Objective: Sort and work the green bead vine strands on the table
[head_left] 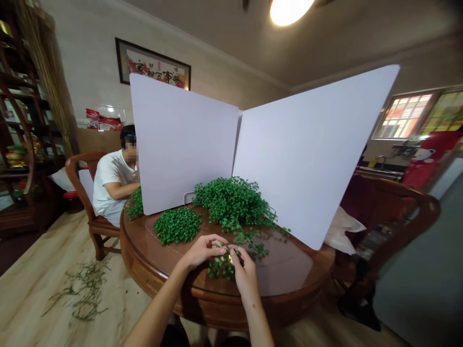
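My left hand (204,251) and my right hand (246,272) meet over the near part of the table, fingertips close together. Both are closed in a pinch on a thin stem of a green sprig (221,270), whose small round leafy heads hang below and between my fingers. Exactly where each fingertip grips is too small to make out. Just beyond my hands spreads a big bushy heap of green sprigs (231,200), with a few stems trailing toward my right hand. Left of it lies a low pile of loose green heads (177,225).
Two white boards (188,144) stand upright in a V on the round wooden table (285,270). A person in a white shirt (114,180) sits behind the left board, near more greenery (134,204). Bare stems (81,291) litter the floor. A wooden chair (398,202) stands right.
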`<action>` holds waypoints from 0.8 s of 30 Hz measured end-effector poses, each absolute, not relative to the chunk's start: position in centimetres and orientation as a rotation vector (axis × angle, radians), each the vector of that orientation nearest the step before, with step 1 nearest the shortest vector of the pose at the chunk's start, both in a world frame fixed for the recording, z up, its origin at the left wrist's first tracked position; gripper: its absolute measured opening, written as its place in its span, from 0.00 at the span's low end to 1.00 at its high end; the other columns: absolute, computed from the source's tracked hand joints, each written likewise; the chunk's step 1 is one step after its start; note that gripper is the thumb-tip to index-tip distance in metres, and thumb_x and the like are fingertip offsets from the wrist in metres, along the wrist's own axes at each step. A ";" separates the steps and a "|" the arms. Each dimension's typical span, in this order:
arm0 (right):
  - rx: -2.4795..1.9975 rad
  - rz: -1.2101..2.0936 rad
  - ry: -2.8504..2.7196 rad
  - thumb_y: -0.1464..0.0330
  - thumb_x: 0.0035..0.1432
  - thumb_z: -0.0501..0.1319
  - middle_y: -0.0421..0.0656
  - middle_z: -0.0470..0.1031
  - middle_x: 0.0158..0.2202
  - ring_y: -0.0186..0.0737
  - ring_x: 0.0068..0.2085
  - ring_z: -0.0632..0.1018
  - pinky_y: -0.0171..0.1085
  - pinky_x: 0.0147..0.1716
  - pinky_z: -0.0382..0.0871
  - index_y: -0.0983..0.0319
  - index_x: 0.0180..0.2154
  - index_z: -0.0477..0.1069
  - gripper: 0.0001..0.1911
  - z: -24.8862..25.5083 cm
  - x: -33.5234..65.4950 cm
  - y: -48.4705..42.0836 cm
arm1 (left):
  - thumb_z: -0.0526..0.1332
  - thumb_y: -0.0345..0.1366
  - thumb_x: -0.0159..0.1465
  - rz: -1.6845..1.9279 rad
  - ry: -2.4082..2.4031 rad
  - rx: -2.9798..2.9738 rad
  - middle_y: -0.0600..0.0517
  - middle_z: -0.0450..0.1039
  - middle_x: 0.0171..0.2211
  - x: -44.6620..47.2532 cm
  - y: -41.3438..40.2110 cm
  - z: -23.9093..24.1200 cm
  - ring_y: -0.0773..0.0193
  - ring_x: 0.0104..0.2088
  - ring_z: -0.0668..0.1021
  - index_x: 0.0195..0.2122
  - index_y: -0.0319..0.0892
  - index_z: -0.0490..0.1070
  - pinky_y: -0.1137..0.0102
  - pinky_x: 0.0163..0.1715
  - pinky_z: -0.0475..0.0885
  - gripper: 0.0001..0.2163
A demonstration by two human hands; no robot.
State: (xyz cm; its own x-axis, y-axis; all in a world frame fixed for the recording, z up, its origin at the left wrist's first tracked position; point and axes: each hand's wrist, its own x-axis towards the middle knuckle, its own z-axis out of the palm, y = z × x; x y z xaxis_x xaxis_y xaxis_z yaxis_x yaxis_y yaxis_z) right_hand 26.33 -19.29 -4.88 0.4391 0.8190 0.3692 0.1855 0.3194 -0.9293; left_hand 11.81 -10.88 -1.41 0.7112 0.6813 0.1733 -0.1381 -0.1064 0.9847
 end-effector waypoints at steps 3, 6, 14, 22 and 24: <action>-1.202 0.545 -0.979 0.51 0.55 0.61 0.46 0.79 0.39 0.48 0.43 0.76 0.38 0.43 0.67 0.61 0.38 0.76 0.21 -4.9 26.5 -19.3 | 0.72 0.41 0.51 0.730 0.453 1.567 0.50 0.76 0.29 11.8 -10.9 -1.5 0.66 0.28 0.75 0.39 0.36 0.76 0.73 0.31 0.67 0.18; -1.179 0.577 -0.956 0.51 0.55 0.61 0.43 0.77 0.32 0.43 0.36 0.74 0.36 0.39 0.66 0.61 0.36 0.75 0.20 -4.9 26.7 -19.6 | 0.70 0.42 0.54 0.729 0.402 1.587 0.49 0.76 0.27 11.8 -11.0 -1.3 0.64 0.29 0.77 0.36 0.36 0.74 0.71 0.34 0.69 0.15; -1.063 0.706 -0.878 0.51 0.52 0.65 0.41 0.75 0.33 0.38 0.32 0.73 0.33 0.33 0.65 0.60 0.37 0.74 0.20 -4.7 26.5 -19.8 | 0.68 0.43 0.56 0.631 0.349 1.530 0.52 0.72 0.29 11.6 -11.1 -1.0 0.71 0.21 0.74 0.39 0.37 0.72 0.77 0.22 0.64 0.16; -0.936 0.928 -0.716 0.54 0.48 0.70 0.38 0.72 0.30 0.33 0.26 0.70 0.32 0.24 0.64 0.59 0.39 0.74 0.21 -3.5 26.2 -20.6 | 0.70 0.40 0.55 0.545 0.323 1.496 0.51 0.74 0.29 11.4 -11.7 -0.4 0.69 0.27 0.74 0.40 0.37 0.73 0.74 0.30 0.67 0.16; -0.883 0.997 -0.667 0.55 0.48 0.70 0.37 0.71 0.30 0.31 0.24 0.69 0.31 0.23 0.65 0.58 0.41 0.74 0.21 -3.0 26.0 -21.1 | 0.71 0.38 0.53 0.541 0.306 1.491 0.51 0.74 0.31 11.5 -11.7 -0.5 0.68 0.30 0.75 0.40 0.38 0.73 0.73 0.34 0.67 0.16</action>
State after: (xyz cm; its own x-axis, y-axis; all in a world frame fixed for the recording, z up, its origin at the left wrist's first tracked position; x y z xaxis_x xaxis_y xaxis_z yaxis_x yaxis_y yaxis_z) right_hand 26.05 -21.06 -3.05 0.4043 0.9109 0.0821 -0.4233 0.2659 -0.8661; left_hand 11.47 -11.66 -0.52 0.8456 0.5168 0.1336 -0.1521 -0.0066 0.9883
